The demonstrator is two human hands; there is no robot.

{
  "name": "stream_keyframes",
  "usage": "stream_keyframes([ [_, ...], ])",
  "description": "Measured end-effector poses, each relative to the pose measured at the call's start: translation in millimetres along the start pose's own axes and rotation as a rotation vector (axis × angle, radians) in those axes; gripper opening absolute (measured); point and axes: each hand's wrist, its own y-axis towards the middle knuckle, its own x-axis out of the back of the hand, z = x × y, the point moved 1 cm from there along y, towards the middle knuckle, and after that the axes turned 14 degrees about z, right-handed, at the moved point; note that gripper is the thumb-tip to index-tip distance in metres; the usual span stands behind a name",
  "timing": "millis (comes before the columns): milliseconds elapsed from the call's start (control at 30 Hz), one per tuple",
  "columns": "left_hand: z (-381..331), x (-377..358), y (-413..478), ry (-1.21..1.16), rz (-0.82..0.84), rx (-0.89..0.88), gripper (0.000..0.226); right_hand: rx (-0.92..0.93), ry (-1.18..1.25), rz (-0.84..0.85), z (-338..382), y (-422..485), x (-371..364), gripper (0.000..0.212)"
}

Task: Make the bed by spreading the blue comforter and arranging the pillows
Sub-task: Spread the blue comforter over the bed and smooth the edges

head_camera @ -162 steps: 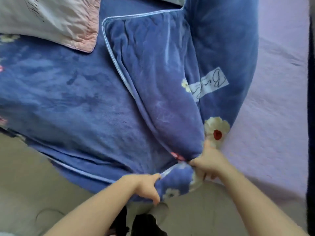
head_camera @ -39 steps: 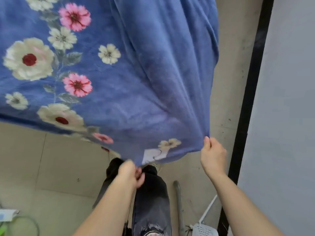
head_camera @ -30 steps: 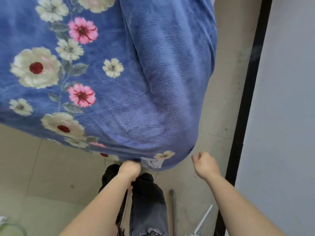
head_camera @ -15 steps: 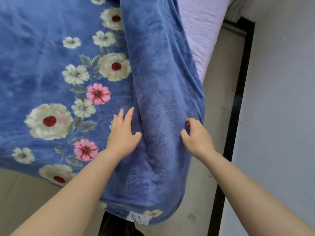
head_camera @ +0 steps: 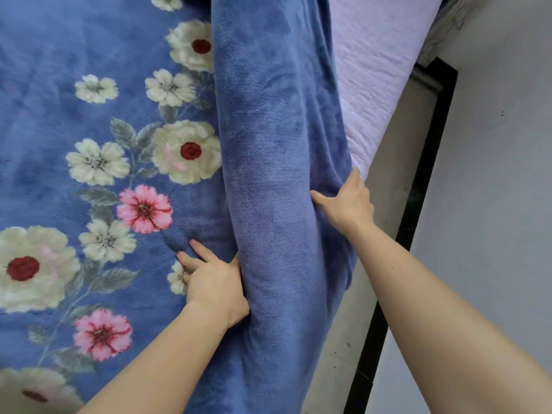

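Pressing flat against the blue comforter, the left hand lies at about 7 o'clock, fingers loosely spread over the floral print, thumb side tucked against a thick plain-blue fold. Across that fold, toward 3 o'clock, the right hand cups its outer edge, fingers wrapped partly behind, beside the lilac sheet.

- Left hand and right hand are both bare: no gloves, rings or watch show.
- Both forearms are bare up to the frame edge; no sleeves are in view.
- Fingernails look short and unpainted.
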Motion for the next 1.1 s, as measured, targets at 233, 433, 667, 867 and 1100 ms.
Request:
stream_keyframes([
  [233,7,-12,14,0.007,0.008,0.060,0.071,0.131,0.092,-0.058,6,14,-12,0.053],
  [433,-5,4,-18,-0.112,0.012,0.168,0.063,0.205,0.615,0.198,-23,9,46,0.057],
  [667,-71,28,-10,-0.803,-0.452,0.199,0.063,0.081,0.544,0.090,-197,1,134,0.018],
  [867,-178,-2,21,-0.286,-0.050,0.158,0.119,-0.287,0.419,0.330,-261,21,27,0.063],
  [1100,-188,-14,30,-0.150,-0.161,0.306,0.134,-0.056,0.094,0.421,-240,69,44,0.065],
])
